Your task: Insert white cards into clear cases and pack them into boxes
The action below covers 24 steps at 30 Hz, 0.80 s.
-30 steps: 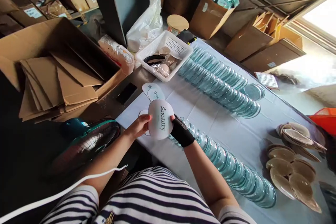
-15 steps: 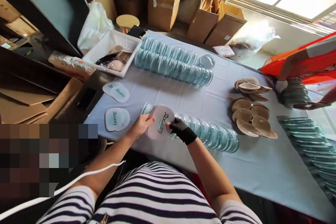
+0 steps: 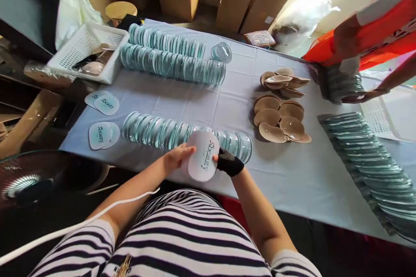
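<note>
A stack of white rounded cards (image 3: 202, 160) with printed lettering is held upright in front of me. My left hand (image 3: 177, 156) pinches its left edge. On the right edge, my right hand (image 3: 229, 162), in a black fingerless glove, grips the same stack with the thumb on its face. Just behind the cards runs a row of clear round plastic cases (image 3: 152, 130), partly hidden by the stack and my right hand. More printed cards (image 3: 100, 135) lie in a small overlapping pile at the table's left end, with another pile of cards (image 3: 108, 104) beyond.
Two more rows of clear cases (image 3: 172, 62) stand at the back of the table (image 3: 182, 99). Beige cups (image 3: 268, 117) are piled on the right. A white basket (image 3: 110, 67) sits back left. At right, a person in orange (image 3: 383, 26) handles clear cases beside a long row (image 3: 373, 160).
My view has swung, so the table's contents appear farther left. The cards stay in both hands and now face me more squarely. The near row of cases is less covered by my hands.
</note>
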Each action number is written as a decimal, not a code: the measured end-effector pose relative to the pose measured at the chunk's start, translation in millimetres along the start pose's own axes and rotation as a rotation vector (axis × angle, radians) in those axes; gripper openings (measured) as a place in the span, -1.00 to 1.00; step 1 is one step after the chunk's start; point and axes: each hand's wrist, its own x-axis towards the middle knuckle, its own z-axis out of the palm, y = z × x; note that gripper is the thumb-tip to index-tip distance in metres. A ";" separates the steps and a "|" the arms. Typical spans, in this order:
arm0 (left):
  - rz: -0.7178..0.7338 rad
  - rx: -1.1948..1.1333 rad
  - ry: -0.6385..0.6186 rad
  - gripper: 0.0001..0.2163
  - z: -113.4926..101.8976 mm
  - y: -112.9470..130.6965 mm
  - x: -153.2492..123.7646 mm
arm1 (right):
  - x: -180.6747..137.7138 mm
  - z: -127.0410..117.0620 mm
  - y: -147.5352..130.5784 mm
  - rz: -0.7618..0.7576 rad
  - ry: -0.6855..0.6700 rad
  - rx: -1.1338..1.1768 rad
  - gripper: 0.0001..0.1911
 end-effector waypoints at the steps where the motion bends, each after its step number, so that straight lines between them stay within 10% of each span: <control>1: -0.021 0.033 0.017 -0.47 2.7 -2.6 4.4 | -3.2 -5.2 3.2 0.016 0.042 -0.013 -0.33; 7: -0.020 -0.038 -0.116 -0.44 23.0 -15.1 29.6 | -7.8 -22.5 14.5 -0.061 0.011 0.154 -0.18; 12: 0.110 0.152 0.330 -0.49 19.4 -12.4 61.7 | -6.4 -34.9 14.9 -0.142 0.432 0.105 -0.27; 19: 0.215 0.205 0.448 -0.59 5.2 -27.1 68.1 | -4.7 17.2 44.8 -0.404 0.888 -0.498 -0.40; 24: 0.117 0.170 0.381 -0.60 5.0 -39.8 65.1 | 9.9 26.6 66.0 -0.306 1.059 -0.152 -0.57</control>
